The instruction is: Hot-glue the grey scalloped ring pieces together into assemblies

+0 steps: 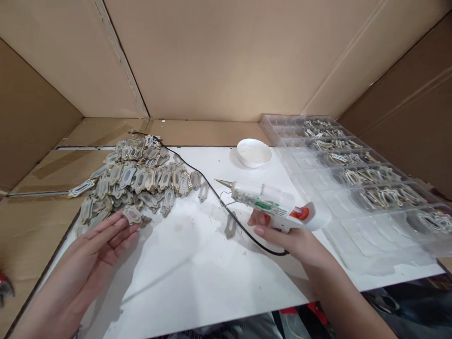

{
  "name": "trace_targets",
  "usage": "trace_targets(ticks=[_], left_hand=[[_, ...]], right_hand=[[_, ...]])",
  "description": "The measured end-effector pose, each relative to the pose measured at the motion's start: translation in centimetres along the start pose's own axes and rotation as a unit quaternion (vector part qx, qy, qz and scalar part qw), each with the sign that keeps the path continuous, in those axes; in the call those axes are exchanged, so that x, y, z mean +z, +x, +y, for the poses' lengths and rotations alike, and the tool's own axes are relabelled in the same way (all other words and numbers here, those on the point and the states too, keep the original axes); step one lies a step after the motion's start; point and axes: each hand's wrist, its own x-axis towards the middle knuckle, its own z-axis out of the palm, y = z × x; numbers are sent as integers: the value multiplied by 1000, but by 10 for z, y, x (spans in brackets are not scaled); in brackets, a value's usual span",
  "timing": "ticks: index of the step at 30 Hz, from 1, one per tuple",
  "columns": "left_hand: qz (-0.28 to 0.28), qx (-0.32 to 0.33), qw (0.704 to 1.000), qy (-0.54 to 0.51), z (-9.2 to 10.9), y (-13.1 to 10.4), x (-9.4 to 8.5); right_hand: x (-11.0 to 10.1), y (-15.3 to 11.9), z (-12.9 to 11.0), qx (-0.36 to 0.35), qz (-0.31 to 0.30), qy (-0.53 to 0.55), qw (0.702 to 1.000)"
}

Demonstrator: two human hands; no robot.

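My left hand is at the lower left, its fingertips closed on a small ornate grey frame piece. Just beyond it lies a large pile of similar frame pieces. On the right, my right hand is wrapped round the handle of a white glue gun, whose metal nozzle points left. A black cord runs from the gun's handle across the white board to the back of the pile. One loose piece lies on the board beneath the gun, left of my right hand.
A white bowl stands at the back centre of the white board. Clear plastic trays with several compartments of thin metal-looking pieces cover the right side. Cardboard walls enclose the back and sides. Dark and red items lie below the front edge.
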Motion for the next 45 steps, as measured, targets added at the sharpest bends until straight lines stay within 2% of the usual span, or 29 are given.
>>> trace_targets(ticks=[6, 10, 13, 15, 17, 19, 21, 25, 26, 28, 31, 33, 35, 38, 39, 42, 43, 45], left_hand=[[-3, -43, 999, 3, 1, -14, -4], [1, -33, 999, 22, -2, -11, -16], [-3, 64, 996, 65, -9, -9, -29], [-8, 158, 976, 151, -15, -12, -29], [-55, 234, 928, 286, -22, -19, -17], [-158, 286, 848, 418, -31, -29, 6], [-212, 348, 769, 493, -42, -40, 37], [-244, 446, 589, 628, -65, -57, 93], [-245, 464, 557, 644, -69, -60, 102], [-244, 484, 524, 658, -75, -64, 114], [-237, 479, 522, 665, -79, -66, 120], [-236, 468, 526, 670, -75, -65, 120], [-246, 454, 535, 669, -62, -60, 119], [-251, 451, 560, 648, -30, -46, 114], [-237, 457, 577, 634, -18, -41, 112], [-222, 499, 659, 516, 10, -25, 102], [-230, 513, 678, 473, 14, -20, 98], [-243, 540, 696, 406, 16, -12, 88]], right_hand=[[0, -2, 0, 2, -4, 2, 1000], [-1, -2, -2, 4, 5, 3, 1000], [-2, -3, -3, -2, 16, 5, 1000], [-2, -3, -3, -10, 24, 9, 1000], [-2, -2, -4, -19, 33, 13, 999], [-1, -1, -6, -30, 49, 18, 998], [-1, 1, -7, -39, 69, 21, 997], [-3, 2, -12, -34, 105, 18, 994], [-4, 1, -12, -28, 114, 15, 993], [-6, 0, -14, -19, 131, 9, 991], [-7, -1, -15, -25, 140, 7, 990], [-8, -1, -15, -30, 142, 16, 989], [-9, -2, -16, -28, 151, 24, 988], [-11, -2, -16, -25, 169, 29, 985], [-11, -2, -16, -26, 175, 28, 984], [-10, -1, -15, -30, 183, 18, 983], [-10, -1, -15, -33, 183, 12, 983], [-9, -2, -15, -39, 169, -8, 985]])
